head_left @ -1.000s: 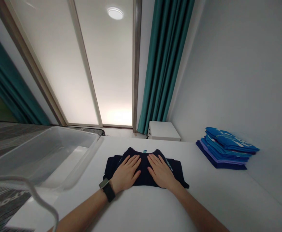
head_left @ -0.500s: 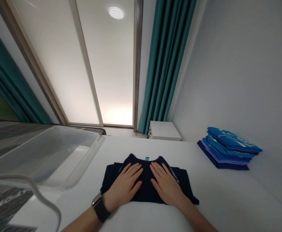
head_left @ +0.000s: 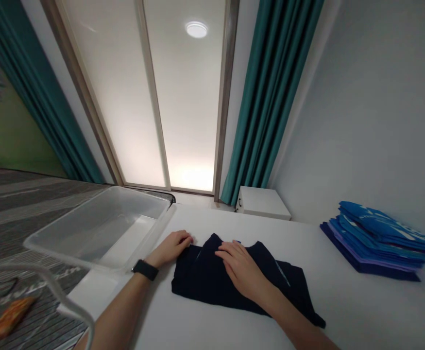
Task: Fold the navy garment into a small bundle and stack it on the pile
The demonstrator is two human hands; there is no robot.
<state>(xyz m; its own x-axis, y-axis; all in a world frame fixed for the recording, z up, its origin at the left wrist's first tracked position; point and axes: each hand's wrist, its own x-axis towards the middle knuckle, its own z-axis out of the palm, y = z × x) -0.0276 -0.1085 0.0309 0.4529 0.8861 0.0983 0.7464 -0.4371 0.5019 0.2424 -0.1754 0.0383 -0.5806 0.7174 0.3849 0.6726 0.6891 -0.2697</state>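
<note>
On a white table (head_left: 161, 323), straight ahead, a navy shirt (head_left: 205, 274), folded into a broad, flat bundle, neckline at the far edge, a thin pale stripe slanting down toward the right. Left hand (head_left: 171, 246), with a black watch band (head_left: 145, 270) at the wrist, at the bundle's far left corner, fingers curled toward the cloth; cannot tell whether pinching it or merely touching. Right hand (head_left: 244, 272) palm down near the neckline, fingers extended and close together, not grasping anything. Probably light, soft and limp, not fragile, hardly slippery, but easily rumpled or opened out if raised by one layer. Best held from beneath at opposite sides, all layers together. Farther right, a stack of folded clothes (head_left: 380, 243), blue, purple and navy; to the left, a translucent bin (head_left: 139, 201).
</note>
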